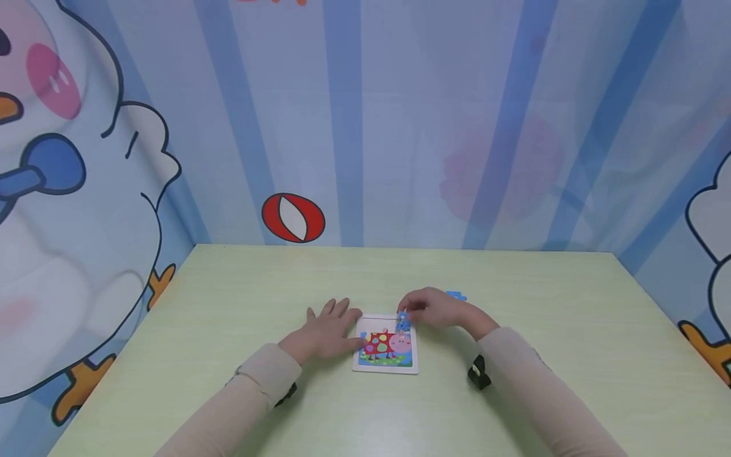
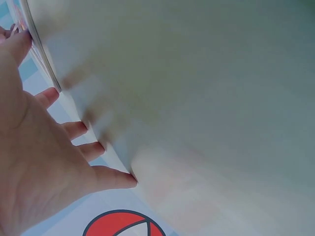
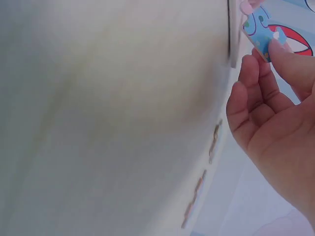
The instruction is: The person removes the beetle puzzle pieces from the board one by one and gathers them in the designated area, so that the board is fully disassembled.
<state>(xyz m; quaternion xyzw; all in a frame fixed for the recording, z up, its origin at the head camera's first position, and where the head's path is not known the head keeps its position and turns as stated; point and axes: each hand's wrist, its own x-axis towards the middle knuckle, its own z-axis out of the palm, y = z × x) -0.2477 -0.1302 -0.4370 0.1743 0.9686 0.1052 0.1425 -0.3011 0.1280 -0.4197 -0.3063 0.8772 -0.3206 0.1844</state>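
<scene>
Puzzle piece (image 1: 403, 322), pinched in our right hand (image 1: 434, 310), may jam skewed if the flat, open left hand (image 1: 328, 330) lets the puzzle board (image 1: 412, 368) slide, though its alignment looks unclear.

Head view: from above and behind the hands, facing forward and down across the green table (image 1: 514, 355) to the cartoon backdrop (image 1: 400, 127), far enough to take in both forearms. Left wrist view: very close beside the left hand (image 2: 34, 162), looking along the blurred tabletop (image 2: 197, 98). Right wrist view: equally close beside the right hand (image 3: 275, 123). Shared by all three: table surface and puzzle board (image 1: 387, 346).
</scene>
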